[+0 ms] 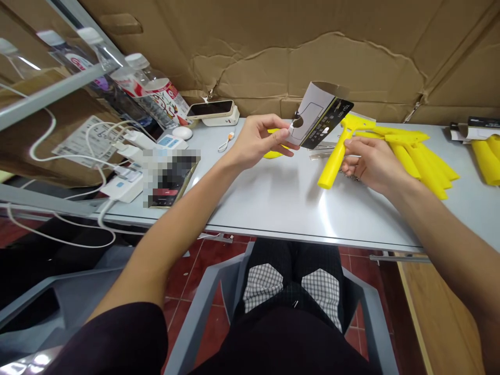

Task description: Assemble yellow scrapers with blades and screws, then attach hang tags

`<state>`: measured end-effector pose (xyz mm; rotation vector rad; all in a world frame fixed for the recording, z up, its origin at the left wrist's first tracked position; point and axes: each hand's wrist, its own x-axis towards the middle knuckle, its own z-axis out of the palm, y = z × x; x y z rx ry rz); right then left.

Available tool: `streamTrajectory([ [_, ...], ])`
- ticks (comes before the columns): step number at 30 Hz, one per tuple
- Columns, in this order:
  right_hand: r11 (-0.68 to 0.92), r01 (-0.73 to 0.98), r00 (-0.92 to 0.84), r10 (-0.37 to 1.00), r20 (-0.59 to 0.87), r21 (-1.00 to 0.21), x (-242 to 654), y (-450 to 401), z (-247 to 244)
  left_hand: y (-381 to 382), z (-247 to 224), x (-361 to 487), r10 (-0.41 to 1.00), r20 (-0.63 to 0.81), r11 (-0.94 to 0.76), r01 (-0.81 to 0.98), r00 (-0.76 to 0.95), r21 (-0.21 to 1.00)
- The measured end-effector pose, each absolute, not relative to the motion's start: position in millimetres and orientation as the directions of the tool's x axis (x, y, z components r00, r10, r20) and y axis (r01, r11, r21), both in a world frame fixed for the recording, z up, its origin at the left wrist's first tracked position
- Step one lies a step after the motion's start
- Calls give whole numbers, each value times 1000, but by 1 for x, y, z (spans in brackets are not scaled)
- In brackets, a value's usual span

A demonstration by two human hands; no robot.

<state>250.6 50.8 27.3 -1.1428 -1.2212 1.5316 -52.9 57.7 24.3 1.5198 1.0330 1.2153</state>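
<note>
My left hand (260,139) pinches the edge of a folded packaging card (318,117), white on one face and black with print on the other. A rounded notch shows in the card near my thumb. Fingers closed, my right hand (371,159) grips a yellow T-shaped scraper (334,159) by its handle, the head up and the handle slanting down to the left. The scraper's head is just right of the card. Another yellow piece (273,152) lies partly hidden behind my left hand. Several yellow scrapers (424,161) are piled beyond my right hand.
At the far right lie more yellow scrapers (486,159) with black-and-white cards. On the left are a phone (172,182), a power strip (125,185) with white cables, a white mouse (182,133) and bottles (166,96). Cardboard (265,47) stands behind the white table (273,208).
</note>
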Motion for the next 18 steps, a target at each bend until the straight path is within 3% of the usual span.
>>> streamTrajectory([
  [3,-164,-101,-226,964,-138,-981,252,52,27,53,28,-49,963,204,-214,36,178,976],
  [9,-151,-114,-248,961,-119,-982,254,55,22,59,20,-50,902,329,-331,-41,280,943],
  [18,-135,-104,-231,967,-108,-985,254,57,19,68,11,-53,861,400,-400,-69,315,914],
])
